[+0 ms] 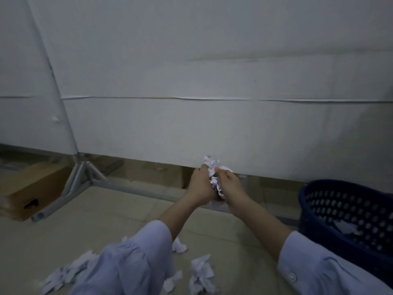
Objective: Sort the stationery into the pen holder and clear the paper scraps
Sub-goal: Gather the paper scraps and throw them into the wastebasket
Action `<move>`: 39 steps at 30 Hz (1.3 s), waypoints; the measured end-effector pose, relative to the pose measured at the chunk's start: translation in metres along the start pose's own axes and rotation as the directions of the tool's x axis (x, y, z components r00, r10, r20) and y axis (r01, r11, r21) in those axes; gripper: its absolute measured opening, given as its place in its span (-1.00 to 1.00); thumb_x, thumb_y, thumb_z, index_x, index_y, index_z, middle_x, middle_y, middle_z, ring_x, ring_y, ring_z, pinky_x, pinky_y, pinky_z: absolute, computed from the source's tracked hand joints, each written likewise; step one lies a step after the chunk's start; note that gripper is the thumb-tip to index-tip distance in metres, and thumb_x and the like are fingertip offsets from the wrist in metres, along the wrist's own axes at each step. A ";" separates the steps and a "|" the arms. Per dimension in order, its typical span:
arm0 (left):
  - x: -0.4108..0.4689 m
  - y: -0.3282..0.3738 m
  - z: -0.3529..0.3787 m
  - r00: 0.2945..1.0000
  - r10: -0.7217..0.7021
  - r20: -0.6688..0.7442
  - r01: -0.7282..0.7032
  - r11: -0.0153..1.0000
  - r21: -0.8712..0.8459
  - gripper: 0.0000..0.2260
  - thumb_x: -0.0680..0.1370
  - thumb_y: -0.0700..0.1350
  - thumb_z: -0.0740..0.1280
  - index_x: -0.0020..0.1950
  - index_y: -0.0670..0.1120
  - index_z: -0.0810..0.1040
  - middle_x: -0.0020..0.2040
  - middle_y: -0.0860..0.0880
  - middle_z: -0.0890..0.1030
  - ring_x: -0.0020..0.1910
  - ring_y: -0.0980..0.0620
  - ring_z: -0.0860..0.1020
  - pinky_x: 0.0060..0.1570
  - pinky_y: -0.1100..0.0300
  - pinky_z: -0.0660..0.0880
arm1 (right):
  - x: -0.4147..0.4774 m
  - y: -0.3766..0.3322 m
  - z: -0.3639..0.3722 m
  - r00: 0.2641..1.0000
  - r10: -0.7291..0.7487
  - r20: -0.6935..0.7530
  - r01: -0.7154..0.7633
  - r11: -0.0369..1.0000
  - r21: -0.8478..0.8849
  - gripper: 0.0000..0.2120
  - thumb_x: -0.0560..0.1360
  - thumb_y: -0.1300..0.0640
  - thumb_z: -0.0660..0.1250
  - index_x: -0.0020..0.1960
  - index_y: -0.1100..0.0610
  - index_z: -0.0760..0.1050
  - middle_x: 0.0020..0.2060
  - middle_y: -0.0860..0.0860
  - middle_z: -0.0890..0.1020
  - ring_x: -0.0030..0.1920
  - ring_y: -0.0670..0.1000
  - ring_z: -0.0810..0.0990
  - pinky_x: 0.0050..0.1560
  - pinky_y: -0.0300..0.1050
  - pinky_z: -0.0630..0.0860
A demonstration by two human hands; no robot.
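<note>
Left hand (201, 184) and right hand (230, 184) together clutching a crumpled paper wad (214, 174), loose paper scraps (201, 273) on floor below, blue perforated wastebasket (344, 211) right of hands

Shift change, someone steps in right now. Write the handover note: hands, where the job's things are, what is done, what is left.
Hands: left hand and right hand together grip one wad of paper scraps, held left of the blue basket.
Done: at least one scrap already lies in the basket.
Left: drop the wad in the basket, then gather the loose scraps lying on the floor.
Pen holder and stationery are out of view, so their state cannot be told.
</note>
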State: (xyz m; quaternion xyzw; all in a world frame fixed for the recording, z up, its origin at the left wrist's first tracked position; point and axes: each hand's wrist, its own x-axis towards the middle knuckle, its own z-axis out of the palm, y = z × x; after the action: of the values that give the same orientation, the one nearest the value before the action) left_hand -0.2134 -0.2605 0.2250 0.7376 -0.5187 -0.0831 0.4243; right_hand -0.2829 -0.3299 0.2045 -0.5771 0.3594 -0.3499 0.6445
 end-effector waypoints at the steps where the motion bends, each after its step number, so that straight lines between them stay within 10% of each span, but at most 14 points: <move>1: 0.005 0.010 0.012 1.000 0.015 0.001 -0.015 1.000 -0.015 -0.41 0.35 -0.22 0.48 0.33 -0.26 0.36 0.16 -0.17 0.56 0.10 -0.11 0.52 -0.09 0.42 0.36 | -0.001 -0.006 -0.017 1.000 0.006 -0.011 -0.006 1.000 0.000 -0.79 0.55 0.00 0.26 -0.04 0.13 0.57 -0.02 0.18 0.66 0.02 0.20 0.64 0.06 0.14 0.56; 13: 0.029 0.139 0.196 0.975 0.119 0.185 -0.096 0.987 -0.131 -0.40 0.33 -0.18 0.51 0.29 -0.25 0.35 0.20 -0.24 0.51 0.18 -0.18 0.49 0.17 0.03 0.46 | -0.010 -0.023 -0.239 0.955 0.015 -0.297 -0.026 0.999 -0.032 -0.82 0.55 -0.03 0.25 -0.15 -0.01 0.55 -0.21 -0.05 0.63 -0.20 -0.04 0.61 -0.35 -0.22 0.47; 19: 0.029 0.164 0.259 0.929 0.178 0.323 -0.114 0.972 -0.207 -0.45 0.40 -0.21 0.48 0.34 -0.24 0.37 0.21 -0.17 0.53 0.07 0.03 0.50 -0.17 0.60 0.32 | -0.013 -0.006 -0.308 0.928 0.116 -0.353 -0.115 0.993 0.024 -0.80 0.52 -0.04 0.28 -0.04 0.05 0.61 -0.08 0.07 0.69 -0.08 0.08 0.66 -0.08 -0.08 0.57; 23: 0.025 0.165 0.284 0.886 0.112 0.450 -0.076 0.992 -0.096 -0.48 0.41 -0.17 0.48 0.29 -0.24 0.38 0.17 -0.16 0.54 0.12 -0.09 0.52 0.00 0.21 0.44 | -0.014 0.008 -0.333 0.892 0.215 -0.398 -0.206 0.976 0.066 -0.74 0.55 -0.05 0.27 -0.05 0.12 0.60 -0.02 0.12 0.66 -0.03 0.11 0.63 -0.04 -0.07 0.56; 33: 0.009 0.162 0.290 0.814 0.123 0.568 -0.257 0.953 0.162 -0.46 0.46 -0.10 0.40 0.36 -0.23 0.31 0.27 -0.21 0.42 0.24 -0.18 0.40 0.15 0.06 0.39 | -0.018 0.022 -0.346 0.833 0.359 -0.421 -0.259 0.926 0.275 -0.61 0.63 0.07 0.09 0.36 0.26 0.39 0.10 0.17 0.56 -0.12 0.11 0.54 -0.06 -0.07 0.53; 39: 0.004 0.159 0.287 0.767 0.177 0.616 -0.418 0.867 0.271 -0.35 0.51 0.10 0.31 0.52 -0.06 0.16 0.39 -0.20 0.35 0.36 -0.19 0.32 0.31 -0.02 0.33 | -0.020 0.008 -0.341 0.810 0.476 -0.343 -0.357 0.863 0.357 -0.76 0.55 0.05 0.15 0.03 0.18 0.50 -0.06 0.13 0.59 -0.13 0.12 0.55 -0.25 0.04 0.52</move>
State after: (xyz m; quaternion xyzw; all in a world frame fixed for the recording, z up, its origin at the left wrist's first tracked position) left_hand -0.4836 -0.4348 0.1600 0.6536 -0.7398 -0.1250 0.0996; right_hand -0.5885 -0.4799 0.1717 -0.2985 0.5558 -0.3606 0.6869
